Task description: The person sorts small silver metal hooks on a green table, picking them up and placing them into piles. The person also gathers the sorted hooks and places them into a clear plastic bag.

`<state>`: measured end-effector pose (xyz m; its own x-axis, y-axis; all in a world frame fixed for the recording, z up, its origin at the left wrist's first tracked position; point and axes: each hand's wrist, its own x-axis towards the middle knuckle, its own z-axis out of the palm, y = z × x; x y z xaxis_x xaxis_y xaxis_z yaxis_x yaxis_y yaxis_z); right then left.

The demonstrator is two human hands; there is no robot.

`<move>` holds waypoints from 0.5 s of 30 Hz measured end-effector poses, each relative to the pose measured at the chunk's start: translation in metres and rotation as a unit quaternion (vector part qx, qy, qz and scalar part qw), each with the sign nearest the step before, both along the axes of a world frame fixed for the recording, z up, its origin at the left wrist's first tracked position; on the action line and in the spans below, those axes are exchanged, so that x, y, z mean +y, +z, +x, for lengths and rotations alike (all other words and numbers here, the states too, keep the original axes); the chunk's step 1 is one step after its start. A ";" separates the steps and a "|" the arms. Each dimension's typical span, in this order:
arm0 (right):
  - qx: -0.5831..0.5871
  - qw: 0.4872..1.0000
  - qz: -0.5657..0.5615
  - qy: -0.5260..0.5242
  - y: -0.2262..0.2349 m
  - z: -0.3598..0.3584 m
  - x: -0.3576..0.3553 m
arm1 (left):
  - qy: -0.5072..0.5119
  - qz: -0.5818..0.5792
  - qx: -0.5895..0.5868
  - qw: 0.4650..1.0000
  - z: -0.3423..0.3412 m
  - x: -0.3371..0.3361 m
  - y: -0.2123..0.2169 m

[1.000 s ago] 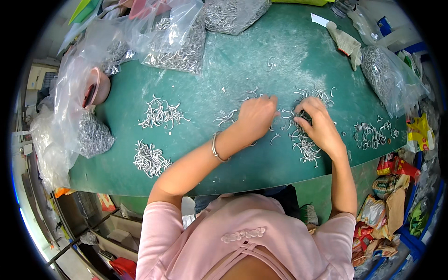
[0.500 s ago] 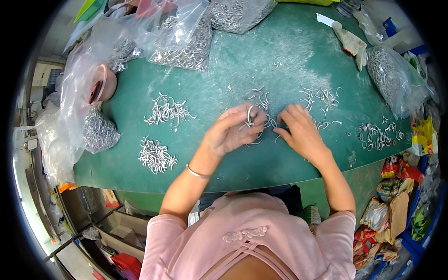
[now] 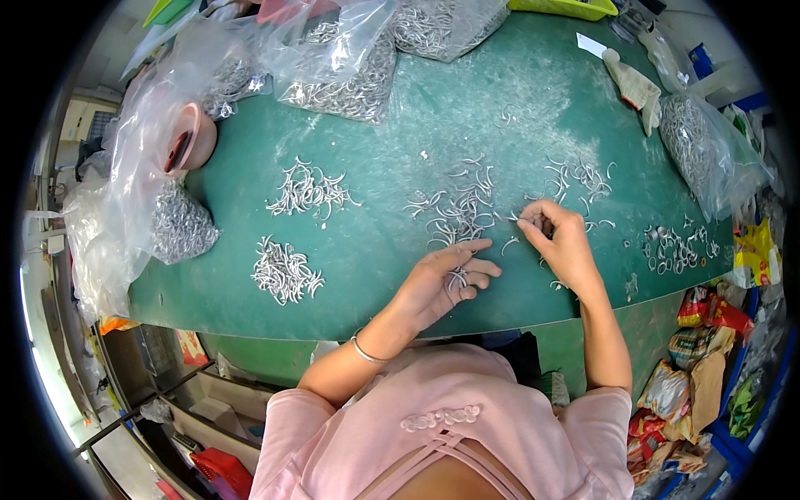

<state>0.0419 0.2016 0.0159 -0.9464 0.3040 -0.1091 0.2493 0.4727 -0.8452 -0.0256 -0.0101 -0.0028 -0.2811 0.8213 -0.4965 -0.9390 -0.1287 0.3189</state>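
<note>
My left hand (image 3: 442, 287) is turned partly palm up near the front of the table, its fingers loosely curled around a few curved silvery metal pieces (image 3: 457, 278). To its right, my right hand (image 3: 562, 242) pinches a small curved metal piece (image 3: 511, 217) between thumb and fingertips. Just beyond both hands lies the middle heap of curved metal pieces (image 3: 467, 204). A looser scatter of similar pieces (image 3: 583, 177) spreads past my right hand. On the left are two more piles, an upper one (image 3: 308, 190) and a lower, denser one (image 3: 283, 272).
Clear bags of metal pieces stand at the back (image 3: 346, 87), the left (image 3: 182, 225) and the right (image 3: 690, 137). A pink cup (image 3: 200, 142) sits far left. Small rings (image 3: 671, 252) lie near the green table's (image 3: 400, 312) right edge; a glove (image 3: 633, 90) lies behind them.
My left hand has moved nearer and slightly right, away from the middle heap, with pieces still in it. My right hand has shifted right and closed into a pinch on a curved piece.
</note>
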 end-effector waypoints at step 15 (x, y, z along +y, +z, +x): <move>0.225 0.962 0.152 0.040 0.015 0.009 -0.028 | 0.068 -0.019 -0.041 0.997 0.009 0.021 0.000</move>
